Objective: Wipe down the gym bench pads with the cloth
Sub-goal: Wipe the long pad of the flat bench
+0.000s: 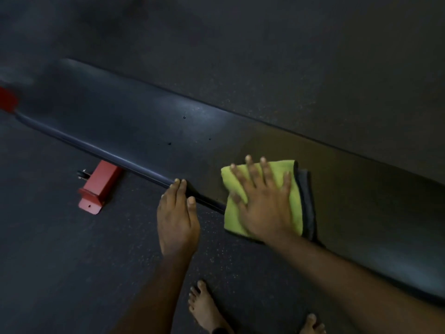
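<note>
Your head camera looks steeply down from close above the counter [144, 112], with the floor [313, 56] beyond it.

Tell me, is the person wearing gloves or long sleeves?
No gloves. The left hand and right hand are both bare, and I can see no rings on them. The forearms are bare too: no sleeves, watch or bracelet show as far as the picture reaches.

I see a long black vinyl bench pad [134, 112] running diagonally, a folded yellow-green microfibre cloth [232, 220] lying flat by its near edge. Dark speckled rubber floor [313, 56] carries a red metal bench foot [101, 186].
</note>
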The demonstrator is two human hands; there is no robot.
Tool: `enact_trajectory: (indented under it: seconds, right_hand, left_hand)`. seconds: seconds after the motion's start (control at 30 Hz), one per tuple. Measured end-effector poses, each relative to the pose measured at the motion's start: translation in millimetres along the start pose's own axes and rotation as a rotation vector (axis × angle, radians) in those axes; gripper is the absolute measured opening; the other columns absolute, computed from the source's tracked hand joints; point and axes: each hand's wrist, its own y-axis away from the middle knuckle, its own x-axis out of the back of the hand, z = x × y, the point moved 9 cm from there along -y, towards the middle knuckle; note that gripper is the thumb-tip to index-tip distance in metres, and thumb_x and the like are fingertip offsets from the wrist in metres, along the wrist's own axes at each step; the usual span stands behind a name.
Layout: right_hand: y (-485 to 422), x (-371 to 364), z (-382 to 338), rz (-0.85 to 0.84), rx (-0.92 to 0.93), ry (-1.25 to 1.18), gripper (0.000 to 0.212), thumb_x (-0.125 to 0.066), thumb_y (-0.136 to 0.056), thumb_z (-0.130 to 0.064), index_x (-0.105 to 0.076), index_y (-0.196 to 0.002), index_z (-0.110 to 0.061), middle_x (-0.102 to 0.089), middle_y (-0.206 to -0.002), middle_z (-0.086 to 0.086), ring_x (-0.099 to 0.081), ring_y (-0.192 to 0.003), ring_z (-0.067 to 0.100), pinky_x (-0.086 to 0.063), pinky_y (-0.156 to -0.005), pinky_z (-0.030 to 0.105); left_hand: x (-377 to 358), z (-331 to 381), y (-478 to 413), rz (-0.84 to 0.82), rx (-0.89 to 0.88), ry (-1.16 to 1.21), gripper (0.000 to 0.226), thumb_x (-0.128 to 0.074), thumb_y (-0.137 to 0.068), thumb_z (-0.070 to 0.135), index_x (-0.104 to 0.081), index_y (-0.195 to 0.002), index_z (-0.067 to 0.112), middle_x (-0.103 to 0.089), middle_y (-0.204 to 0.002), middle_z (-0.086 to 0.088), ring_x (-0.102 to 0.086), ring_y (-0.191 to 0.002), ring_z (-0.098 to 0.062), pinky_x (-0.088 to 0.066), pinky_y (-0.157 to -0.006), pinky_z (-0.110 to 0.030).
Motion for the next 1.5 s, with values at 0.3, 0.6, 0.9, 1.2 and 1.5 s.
enact_trajectory:
  seconds: [0.3,0.6,0.9,1.2,1.5]
  right_hand:
    - [-106,20,29,0.122,-0.261,-0.008,0.061,-0.019,-0.103,-0.059,-0.022,-0.159,-0.038,-0.014,-0.17,0.001,-0.014,-0.156,0.03,-0.013,-0.114,0.073]
    - [-119,6,-15,0.03,0.031,0.126,0.063,-0.013,-0.1,-0.061,-0.006,-0.161,-0.042,-0.006,-0.171,0.003,-0.009,-0.157,0.028,-0.015,-0.114,0.071]
    - [-61,-7,-82,0.046,0.037,0.081,0.065,-0.021,-0.1,-0.063,-0.016,-0.161,-0.039,-0.011,-0.171,0.003,-0.013,-0.156,0.031,-0.011,-0.116,0.07]
    - [-196,17,-4,0.015,-0.172,-0.007,0.068,-0.015,-0.097,-0.074,-0.018,-0.158,-0.044,-0.016,-0.169,0.007,-0.012,-0.156,0.031,-0.015,-0.114,0.072]
    - [16,1,10,0.135,-0.636,-0.019,0.067,-0.02,-0.099,-0.07,-0.022,-0.159,-0.041,-0.016,-0.169,0.006,-0.01,-0.156,0.032,-0.012,-0.114,0.074]
  left_hand:
    - [13,-13,-12,0.073,0.027,0.195,0.05,-0.027,-0.105,0.039,-0.046,-0.145,0.016,-0.044,-0.15,-0.001,-0.037,-0.14,-0.014,-0.035,-0.113,-0.048]
    - [24,-59,-56,0.181,0.146,0.094,0.053,-0.024,-0.106,0.038,-0.034,-0.151,0.013,-0.032,-0.158,-0.004,-0.027,-0.147,-0.016,-0.028,-0.119,-0.046]
    - [37,-66,-59,0.103,0.08,0.087,0.05,-0.027,-0.106,0.037,-0.04,-0.149,0.015,-0.04,-0.155,-0.002,-0.034,-0.143,-0.015,-0.033,-0.115,-0.047]
    - [32,-64,-57,0.108,0.069,0.003,0.05,-0.026,-0.107,0.035,-0.041,-0.149,0.012,-0.041,-0.154,-0.006,-0.035,-0.143,-0.019,-0.03,-0.117,-0.049]
    - [40,-60,-69,0.053,0.09,-0.062,0.047,-0.029,-0.108,0.032,-0.047,-0.143,0.008,-0.048,-0.148,-0.01,-0.041,-0.138,-0.023,-0.035,-0.113,-0.05]
